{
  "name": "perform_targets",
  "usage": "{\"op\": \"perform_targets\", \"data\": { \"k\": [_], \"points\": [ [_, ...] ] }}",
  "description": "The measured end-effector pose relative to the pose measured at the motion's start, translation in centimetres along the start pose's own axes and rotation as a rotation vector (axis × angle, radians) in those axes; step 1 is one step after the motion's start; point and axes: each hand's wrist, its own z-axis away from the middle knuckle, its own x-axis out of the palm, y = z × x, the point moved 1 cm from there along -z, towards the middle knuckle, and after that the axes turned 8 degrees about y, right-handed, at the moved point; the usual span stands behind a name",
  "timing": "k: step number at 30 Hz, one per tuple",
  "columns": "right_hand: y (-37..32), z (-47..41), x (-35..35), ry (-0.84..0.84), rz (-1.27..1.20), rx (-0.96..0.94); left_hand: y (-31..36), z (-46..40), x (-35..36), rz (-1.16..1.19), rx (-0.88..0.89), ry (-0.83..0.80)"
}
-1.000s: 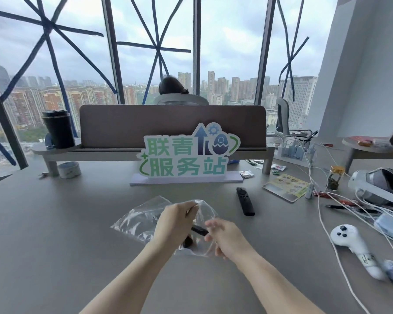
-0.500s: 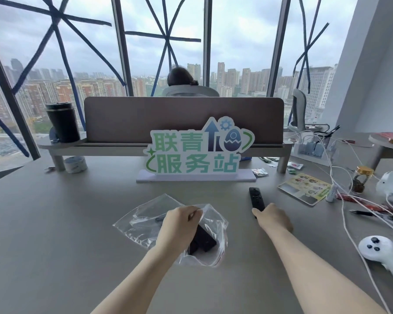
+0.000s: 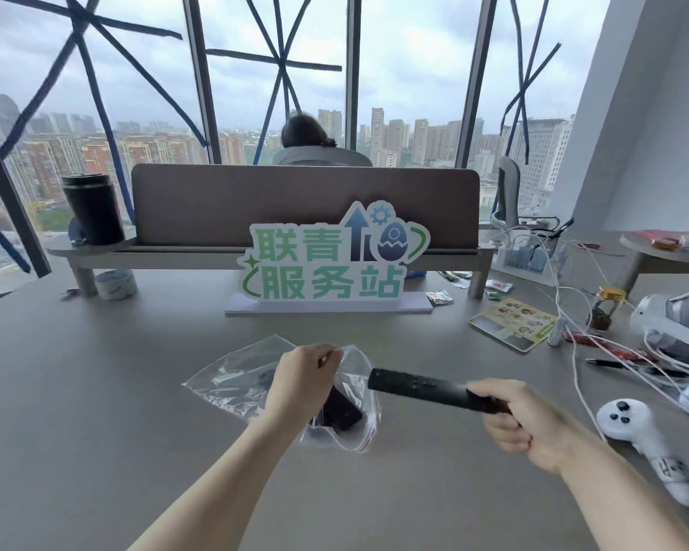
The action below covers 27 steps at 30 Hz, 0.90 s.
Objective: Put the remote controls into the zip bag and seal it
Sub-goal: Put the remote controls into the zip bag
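Observation:
A clear zip bag (image 3: 235,377) lies on the grey table (image 3: 96,411), its mouth facing right and lifted. My left hand (image 3: 301,381) pinches the upper lip of that mouth and holds it apart. A short black remote (image 3: 341,409) lies inside the bag, just under my left hand. My right hand (image 3: 522,419) grips the near end of a long black remote (image 3: 418,387) and holds it level above the table, its far tip right at the bag's mouth.
A green and white sign (image 3: 327,268) stands behind the bag, before a desk divider. To the right lie white cables (image 3: 573,351), a white game controller (image 3: 629,423), a headset (image 3: 685,324), a small jar (image 3: 607,308) and a card (image 3: 512,328). A black cup (image 3: 92,208) stands back left.
My right hand reached to the long remote on the table, picked it up and brought it left to the bag's mouth. My left hand has kept hold of the bag.

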Motion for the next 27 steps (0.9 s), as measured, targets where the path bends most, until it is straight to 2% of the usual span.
{"op": "perform_targets", "data": {
  "k": [3, 7, 8, 11, 13, 14, 17, 19, 22, 24, 27],
  "points": [
    [0.8, 0.4, 4.1, -0.070, 0.211, -0.018, 0.6, 0.6, -0.1, -0.029, 0.032, -0.002],
    [2.2, -0.3, 10.6, -0.175, 0.175, -0.118, 0.4, 1.4, -0.9, -0.045, 0.045, 0.003],
    [2.2, -0.5, 11.6, -0.135, 0.148, -0.137, 0.3, 1.6, -1.3, -0.051, 0.048, 0.010],
    [1.7, -1.2, 12.1, 0.186, 0.122, -0.276, -0.2, 1.8, -2.2, -0.071, 0.066, 0.034],
    [1.2, -1.5, 11.7, 0.346, 0.235, -0.424, -0.6, 2.0, -2.5, -0.089, 0.060, 0.008],
    [1.0, -1.3, 11.7, 0.343, 0.341, -0.466, -0.7, 2.2, -2.6, -0.101, 0.052, -0.005],
    [1.4, -2.2, 12.7, 0.161, 0.653, -0.435, -0.7, 2.6, -2.7, -0.137, 0.063, -0.050],
    [1.5, -2.7, 13.6, 0.201, 0.739, -0.478, -0.6, 3.0, -2.9, -0.179, 0.071, -0.154],
    [1.1, -3.4, 13.5, 0.367, 0.729, -0.550, -1.4, 4.2, -3.2, -0.437, 0.083, -0.411],
    [0.5, -3.1, 12.9, 0.395, 0.677, -0.556, -2.4, 5.3, -3.7, -0.616, 0.114, -0.450],
    [-0.7, -2.5, 12.1, 0.324, 0.512, -0.487, -3.2, 5.5, -5.1, -0.643, 0.030, -0.427]
  ]
}}
